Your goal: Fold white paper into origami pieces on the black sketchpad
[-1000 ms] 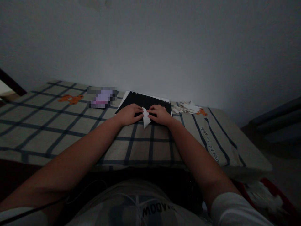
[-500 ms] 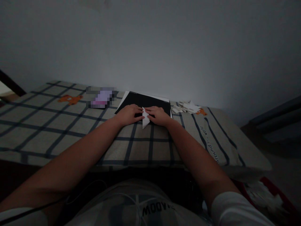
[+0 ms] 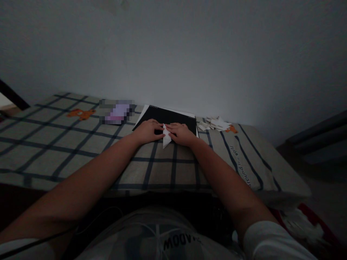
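Note:
A small piece of folded white paper (image 3: 166,139) lies between my two hands, its pointed end toward me. My left hand (image 3: 149,131) has thumb and fingers closed at the paper's left edge. From the other side, my right hand (image 3: 181,133) holds the right edge with its thumb and fingertips. Under both hands is a black notebook or folder (image 3: 165,115) with punched holes along its far edge and white sheets showing beneath it. My fingers cover part of the paper.
A checked cloth (image 3: 89,141) covers the table. A purple object, blurred by pixels, perhaps a phone (image 3: 118,112), lies to the left. Several white paper pieces (image 3: 215,124) are piled at the right by the wall. A red container (image 3: 317,220) with white stuff stands below right.
Both hands stay around the folded paper, with only a very slight shift to the left. Nothing else has visibly moved.

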The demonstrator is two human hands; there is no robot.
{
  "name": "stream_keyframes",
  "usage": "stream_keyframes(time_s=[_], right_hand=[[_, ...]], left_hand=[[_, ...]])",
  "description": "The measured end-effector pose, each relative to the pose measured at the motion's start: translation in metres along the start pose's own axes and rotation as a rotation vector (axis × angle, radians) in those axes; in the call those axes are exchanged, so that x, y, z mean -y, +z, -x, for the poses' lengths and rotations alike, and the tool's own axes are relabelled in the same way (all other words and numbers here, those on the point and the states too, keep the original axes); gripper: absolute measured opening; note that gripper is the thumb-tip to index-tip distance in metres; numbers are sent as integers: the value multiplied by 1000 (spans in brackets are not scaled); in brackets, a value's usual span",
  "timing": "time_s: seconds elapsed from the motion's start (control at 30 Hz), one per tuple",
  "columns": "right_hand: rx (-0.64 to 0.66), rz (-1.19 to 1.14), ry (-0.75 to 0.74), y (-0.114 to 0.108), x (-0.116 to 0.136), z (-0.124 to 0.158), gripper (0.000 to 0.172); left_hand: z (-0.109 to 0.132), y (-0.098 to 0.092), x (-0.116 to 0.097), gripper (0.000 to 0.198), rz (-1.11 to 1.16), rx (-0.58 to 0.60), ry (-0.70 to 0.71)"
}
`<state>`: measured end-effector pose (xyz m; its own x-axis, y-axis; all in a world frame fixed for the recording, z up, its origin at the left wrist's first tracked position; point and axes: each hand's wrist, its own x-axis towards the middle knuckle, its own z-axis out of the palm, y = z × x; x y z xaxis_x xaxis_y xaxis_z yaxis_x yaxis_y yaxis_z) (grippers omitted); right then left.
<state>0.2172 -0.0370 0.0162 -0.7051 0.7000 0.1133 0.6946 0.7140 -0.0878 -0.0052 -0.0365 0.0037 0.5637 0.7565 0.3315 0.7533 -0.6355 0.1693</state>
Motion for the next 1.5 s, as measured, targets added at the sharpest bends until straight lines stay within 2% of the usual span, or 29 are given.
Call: stream_keyframes(time_s=[0.37,0.53,0.63,0.77,1.23,1.5], right_hand=[[-33,-40,-18,-1,-1,-2,44],[-88,-91,-19,3,-6,-7,40],[-125,-101,-32,5,-10,-8,37],[-170,-61,25,5,-14,-5,37],[-119,-25,129,4,-3,-3,43],[-130,50,127,4,0,-1,44]], left_hand=[[1,-1,-2,37,-38,-90,-9],[2,-1,0,35,1,-73,-6],[2,-3,1,36,48,-36,50],[2,-5,2,35,91,-12,111],[1,-5,2,32,142,28,99],[3,-7,-6,36,29,-3,76]])
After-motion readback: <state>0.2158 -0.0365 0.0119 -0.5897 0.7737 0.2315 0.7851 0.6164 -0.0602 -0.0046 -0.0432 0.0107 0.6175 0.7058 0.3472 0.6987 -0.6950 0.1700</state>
